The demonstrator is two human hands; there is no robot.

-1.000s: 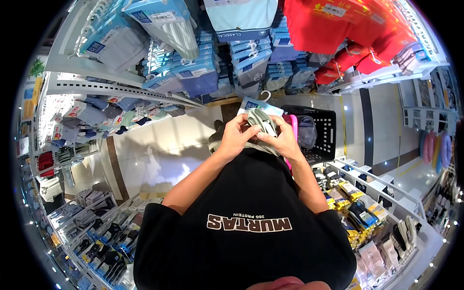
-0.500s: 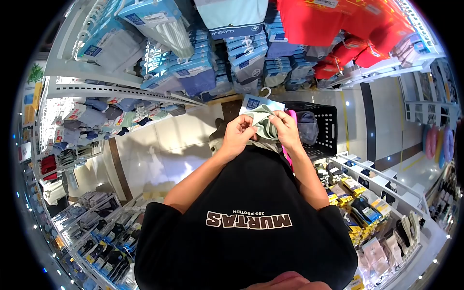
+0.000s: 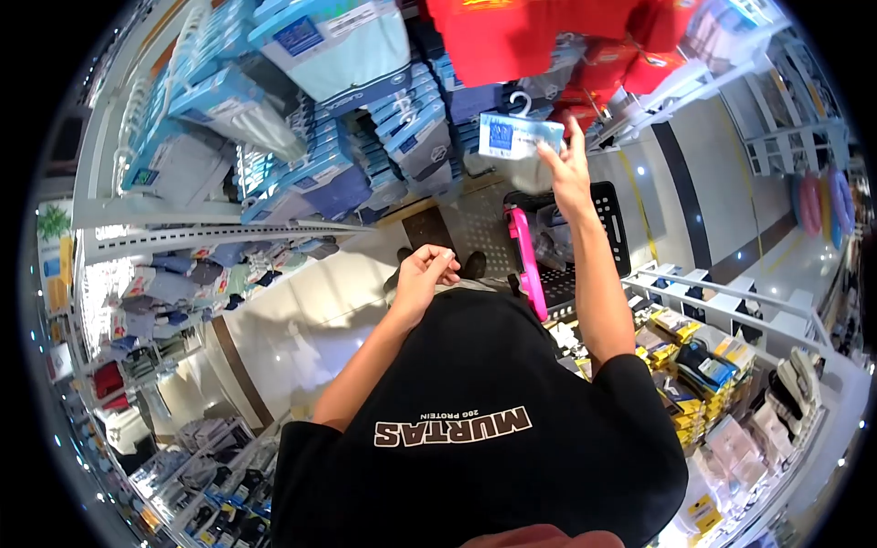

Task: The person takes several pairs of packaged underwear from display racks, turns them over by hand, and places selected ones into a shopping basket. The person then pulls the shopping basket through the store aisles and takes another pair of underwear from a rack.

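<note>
My right hand (image 3: 571, 178) is raised over the black basket, gripping the edge of a carded garment pack (image 3: 521, 137) with a blue and white label and a white hook on top. Pale grey-green cloth hangs blurred below the card. My left hand (image 3: 427, 274) is near my waist, its fingers curled together; whether something small is between them is too small to tell. A bright pink handle (image 3: 525, 265) stands between my hands, beside the black basket (image 3: 610, 219), which holds a dark grey wrapped item (image 3: 550, 239).
Blue-labelled packs (image 3: 416, 137) and red packs (image 3: 498, 41) hang on the rack ahead. A perforated white shelf edge (image 3: 210, 236) runs on the left. Yellow packs (image 3: 681, 393) fill a lower rack at the right. My shoes stand on the tiled floor (image 3: 301, 338).
My right hand has moved up and forward with the carded pack. My left hand has let go of its cloth and stayed near my waist. The view has shifted to the right.
</note>
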